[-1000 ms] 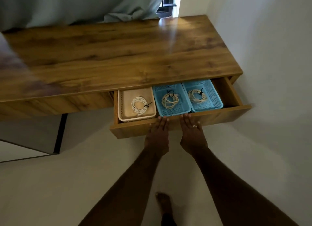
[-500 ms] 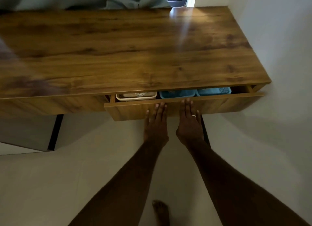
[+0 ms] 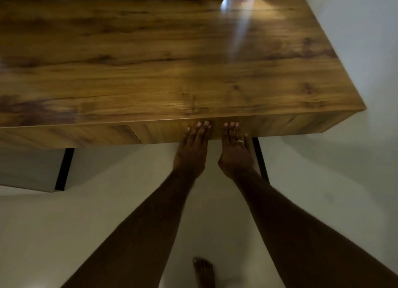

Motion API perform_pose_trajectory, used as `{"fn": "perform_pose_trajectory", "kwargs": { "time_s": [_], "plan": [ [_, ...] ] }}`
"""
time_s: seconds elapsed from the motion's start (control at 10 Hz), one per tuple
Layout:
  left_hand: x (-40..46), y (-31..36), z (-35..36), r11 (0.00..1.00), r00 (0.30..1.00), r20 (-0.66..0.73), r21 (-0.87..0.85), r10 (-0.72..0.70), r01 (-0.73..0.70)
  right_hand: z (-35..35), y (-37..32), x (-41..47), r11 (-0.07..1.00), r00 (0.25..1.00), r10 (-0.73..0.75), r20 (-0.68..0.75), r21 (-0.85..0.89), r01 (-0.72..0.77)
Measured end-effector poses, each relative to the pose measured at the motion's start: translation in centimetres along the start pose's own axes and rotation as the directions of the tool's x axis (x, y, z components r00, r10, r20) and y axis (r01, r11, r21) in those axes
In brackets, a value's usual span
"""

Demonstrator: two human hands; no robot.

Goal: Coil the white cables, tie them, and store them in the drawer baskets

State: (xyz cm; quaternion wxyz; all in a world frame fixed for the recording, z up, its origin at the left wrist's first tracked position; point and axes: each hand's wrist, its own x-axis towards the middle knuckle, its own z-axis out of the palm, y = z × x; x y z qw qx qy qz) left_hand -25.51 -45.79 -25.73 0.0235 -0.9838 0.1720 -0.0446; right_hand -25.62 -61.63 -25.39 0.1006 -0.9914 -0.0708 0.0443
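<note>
Against the front edge of the wooden desk (image 3: 172,61), both hands press flat on the drawer front (image 3: 168,132), which sits flush with the rest of the desk's face. The left hand (image 3: 191,152) has its fingers straight and close together, their tips touching the wood just under the desktop's lip; it holds nothing. The right hand (image 3: 234,152), with a ring (image 3: 240,141) on one finger, lies beside it in the same way, fingers extended and touching the panel, with nothing in its grasp. No gap shows between drawer and desk, so the drawer looks fully closed. The white cables and the baskets cannot be seen at all; if they are stored, they are hidden behind that closed front, and nothing in view confirms how many are coiled or tied. No loose cable shows on the desktop or on the pale floor (image 3: 64,234), where one bare foot (image 3: 204,270) stands below the arms. Judging from the shut drawer and the lack of stray cables, the task appears to be at or very near its end, with nothing obvious left but to take the hands away.
</note>
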Motion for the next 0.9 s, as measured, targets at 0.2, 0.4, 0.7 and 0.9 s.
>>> {"fn": "perform_pose_trajectory", "kwargs": {
  "time_s": [0.2,0.4,0.7,0.9],
  "plan": [
    [0.3,-0.1,0.4,1.0,0.999,0.041,0.005,-0.004,0.004,0.5,0.5,0.2,0.999,0.998,-0.03,-0.054,-0.026,0.029],
    [0.2,0.0,-0.5,0.997,0.994,0.103,0.076,-0.025,0.017,0.3,0.2,0.2,1.0,1.0,-0.005,0.01,-0.013,0.005],
    [0.0,-0.9,-6.5,0.996,0.976,0.206,-0.074,0.069,-0.055,-5.7,-1.3,0.1,0.998,0.998,0.043,0.036,-0.037,-0.041],
    [3.1,-2.5,-16.5,0.985,0.999,0.038,-0.171,-0.021,0.027,-13.1,-2.8,2.7,0.983,0.883,-0.184,-0.433,-0.082,0.164]
  ]
}}
